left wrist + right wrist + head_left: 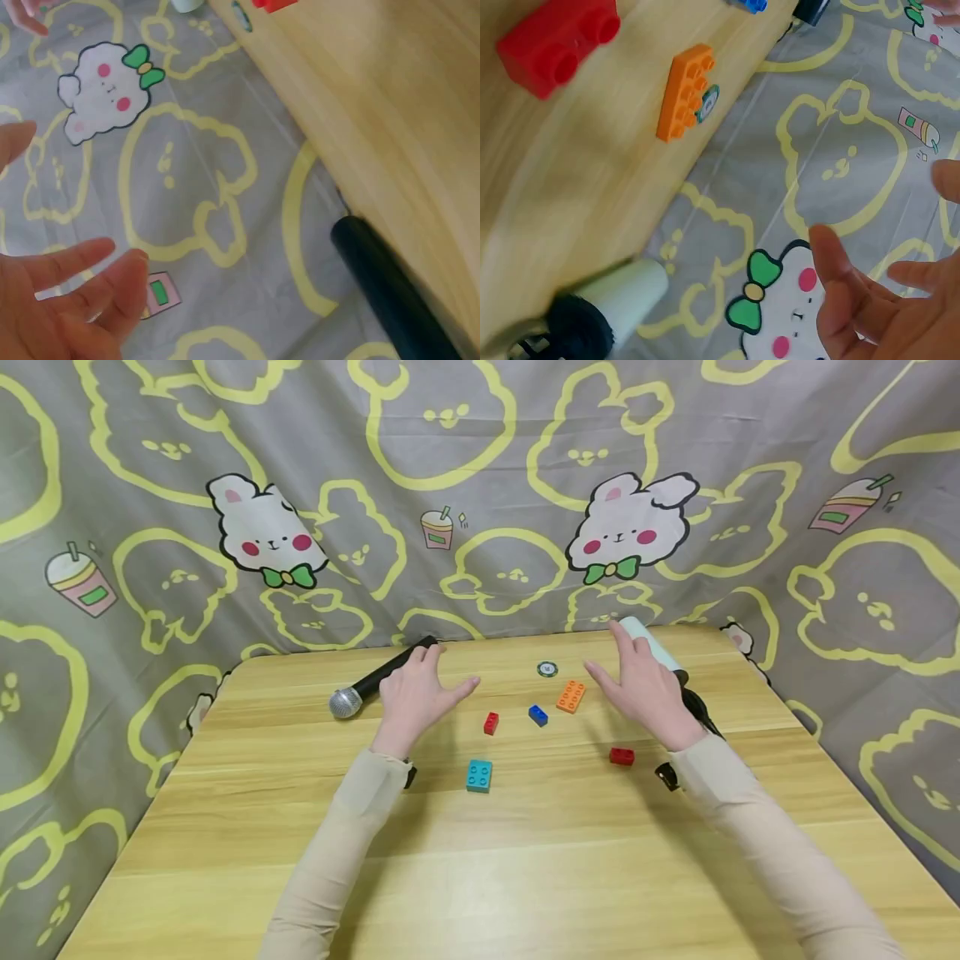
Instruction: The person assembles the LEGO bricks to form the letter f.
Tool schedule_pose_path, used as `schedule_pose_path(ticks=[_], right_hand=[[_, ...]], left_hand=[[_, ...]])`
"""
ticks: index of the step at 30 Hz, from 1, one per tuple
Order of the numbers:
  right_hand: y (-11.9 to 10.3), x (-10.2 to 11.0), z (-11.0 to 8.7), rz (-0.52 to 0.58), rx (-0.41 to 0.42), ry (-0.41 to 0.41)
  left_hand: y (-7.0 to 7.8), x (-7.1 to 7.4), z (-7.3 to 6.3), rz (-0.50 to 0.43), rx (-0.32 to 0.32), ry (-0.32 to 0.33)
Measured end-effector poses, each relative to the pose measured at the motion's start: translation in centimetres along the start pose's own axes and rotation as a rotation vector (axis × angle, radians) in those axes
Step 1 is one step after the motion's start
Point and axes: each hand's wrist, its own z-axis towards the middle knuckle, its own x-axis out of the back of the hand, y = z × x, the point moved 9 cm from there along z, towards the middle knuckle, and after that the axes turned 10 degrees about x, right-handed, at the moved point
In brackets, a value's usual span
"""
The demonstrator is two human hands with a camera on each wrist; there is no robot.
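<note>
My left hand [416, 693] hovers over the table with fingers spread and nothing in it. In the head view it overlaps the handle of a black microphone [382, 677] with a silver mesh head. My right hand [648, 693] is also raised and empty, its thumb apart from the fingers. Behind it lies a pale cylinder [651, 643] with a black end [581, 330]. Between the hands are a small red brick [491, 723], a blue brick [538, 716] and a flat orange brick [571, 697]. Nearer me sit a teal brick [479, 776] and another red brick [622, 757].
A round green-and-white chip [547, 669] lies near the back edge of the wooden table [465, 877]. A black cord [699, 710] trails by the pale cylinder. Grey cloth [480, 443] with yellow cartoon outlines hangs behind the table and along both sides.
</note>
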Motion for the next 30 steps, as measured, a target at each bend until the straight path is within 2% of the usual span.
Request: schedule_pose_path(ticks=[4, 8, 10, 13, 16, 19, 22, 30], right_hand=[[1.2, -0.9, -0.9, 0.185, -0.039, -0.088], [2.8, -2.8, -2.6, 0.502, -0.125, -0.222], [3.8, -3.9, -4.0, 0.669, -0.213, -0.278], [5.1, -5.4, -6.3, 0.864, -0.348, -0.281], [6.1, -7.0, -8.7, 1.008, -0.505, -0.238], [5.7, -8.5, -10.8, 1.135, -0.643, -0.204], [4.7, -9.4, -12.3, 1.209, -0.722, -0.179], [3.3, -9.8, -12.9, 1.151, -0.713, -0.064]], left_hand=[[-0.1, -1.0, 0.0, -0.038, -0.022, -0.069], [-0.1, -2.1, -0.2, -0.128, -0.070, -0.165], [0.0, -2.5, -0.4, -0.173, -0.095, -0.215], [0.0, -3.1, -0.6, -0.216, -0.136, -0.265], [-0.1, -3.9, -0.6, -0.226, -0.159, -0.304], [-0.4, -4.9, -0.5, -0.217, -0.180, -0.351], [-0.5, -5.8, -0.4, -0.199, -0.207, -0.382], [-0.5, -7.8, 0.2, -0.217, -0.213, -0.433]])
